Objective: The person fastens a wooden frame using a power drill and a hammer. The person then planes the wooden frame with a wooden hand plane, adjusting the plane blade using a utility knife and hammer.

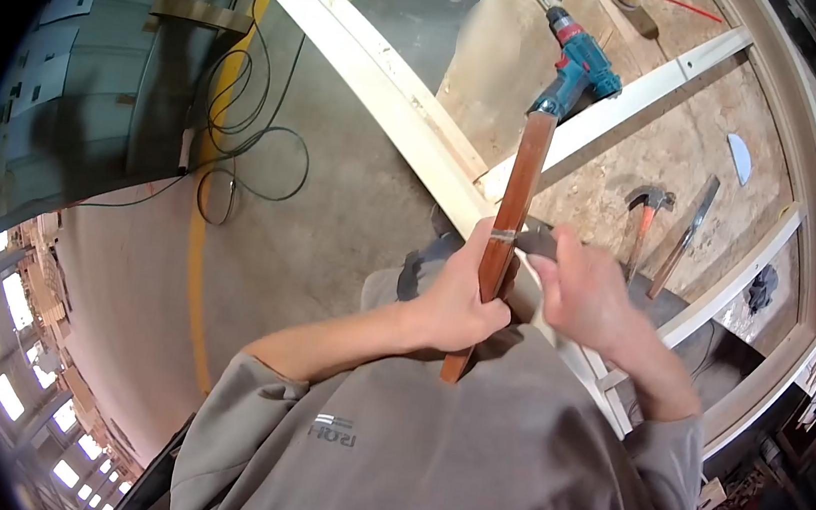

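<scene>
My left hand (464, 297) is closed around a reddish-brown wooden strip (531, 163), which points away from my body over the pale frame. A light band or notch crosses the strip just beyond my fingers. Beside that band, my right hand (590, 288) pinches a small dark flat piece (536, 241) against or very near the strip's edge; its kind cannot be made out. The far end of the strip overlaps the handle of a teal cordless drill (583, 61) in my view. A pale wooden frame (637, 100) with a curved side lies under both hands.
Inside the frame, a claw hammer (646, 217), a chisel (689, 237) and a white half-round piece (738, 158) lie on a plywood board (588, 180). A dark crumpled thing (762, 290) sits at right. A black cable (257, 152) loops at left near a yellow floor line (196, 281).
</scene>
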